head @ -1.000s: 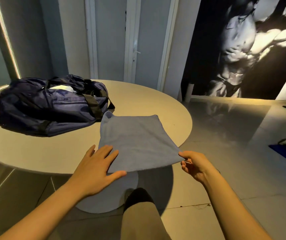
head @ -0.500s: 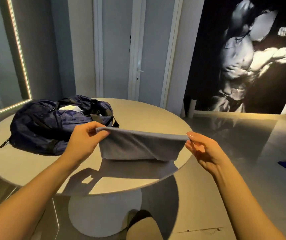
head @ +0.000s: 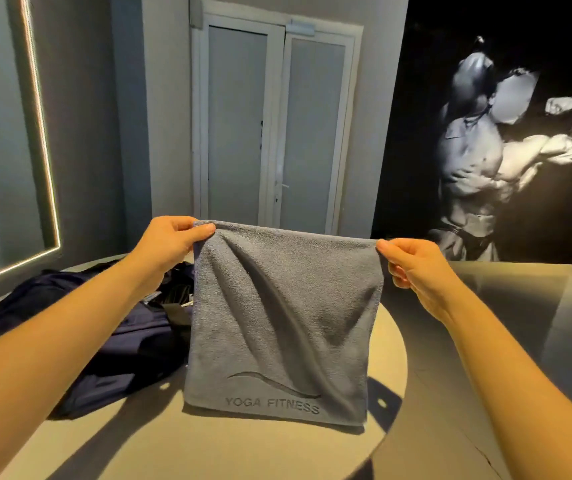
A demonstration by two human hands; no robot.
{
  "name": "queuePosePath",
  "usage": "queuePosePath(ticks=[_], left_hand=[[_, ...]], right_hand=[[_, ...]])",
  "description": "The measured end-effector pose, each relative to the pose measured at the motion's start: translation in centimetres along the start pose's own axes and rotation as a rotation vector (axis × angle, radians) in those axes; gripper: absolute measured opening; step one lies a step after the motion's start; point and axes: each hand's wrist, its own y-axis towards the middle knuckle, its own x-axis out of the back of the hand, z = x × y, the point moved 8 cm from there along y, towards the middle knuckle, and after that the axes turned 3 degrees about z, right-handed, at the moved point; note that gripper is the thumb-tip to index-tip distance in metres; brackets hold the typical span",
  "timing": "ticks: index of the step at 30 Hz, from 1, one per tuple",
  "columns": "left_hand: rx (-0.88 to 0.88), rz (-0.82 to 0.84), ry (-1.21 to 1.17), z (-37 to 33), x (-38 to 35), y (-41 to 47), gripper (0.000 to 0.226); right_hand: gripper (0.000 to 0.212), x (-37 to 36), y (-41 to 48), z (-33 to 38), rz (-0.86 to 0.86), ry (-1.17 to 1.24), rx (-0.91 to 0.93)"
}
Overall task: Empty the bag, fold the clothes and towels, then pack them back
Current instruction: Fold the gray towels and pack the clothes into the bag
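Head view: one grey towel (head: 277, 323) marked YOGA FITNESS hangs flat, its bottom edge near the top of the round table (head: 208, 452). The left hand (head: 170, 240) pinches its top corner at 10 o'clock, the right hand (head: 412, 265) the corner at 2. One navy bag (head: 132, 337) lies at 8 o'clock. The table rim curves at 4, with open floor (head: 519, 306) beyond.

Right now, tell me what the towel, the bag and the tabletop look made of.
Towel: grey terry or microfibre, matte napped pile, embossed lettering.
Bag: dark navy woven synthetic, probably nylon; slumps in soft folds.
Tabletop: smooth matte beige, possibly laminate or paint; unclear.
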Motion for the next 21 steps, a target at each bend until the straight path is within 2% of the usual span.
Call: queuePosePath(ticks=[1,4,6,12,17,21], left_hand=[[0.025,0.023,-0.010,0.5,0.0,1.1,0.013],[0.093,0.095,0.044,1.6,-0.3,4.3,0.020],[0.101,0.098,0.117,1.5,-0.8,6.3,0.024],[-0.071,-0.051,0.017,-1.7,-1.8,10.0,0.021],[-0.168,0.024,0.027,-2.3,-2.5,6.2,0.020],[-0.102,0.131,0.091,1.8,-3.4,0.5,0.017]], right_hand=[[0.046,0.1,1.3,0.0,0.018,0.004,-0.004],[0.039,0.5,5.5,-0.6,-0.016,-0.093,-0.019],[0.042,0.7,8.2,-0.9,-0.070,-0.162,-0.012],[0.040,2.3,12.0,0.3,-0.258,-0.071,0.067],[0.038,2.3,10.4,-1.8,-0.287,0.075,-0.014],[0.045,1.2,5.4,-6.6,-0.229,0.171,-0.175]])
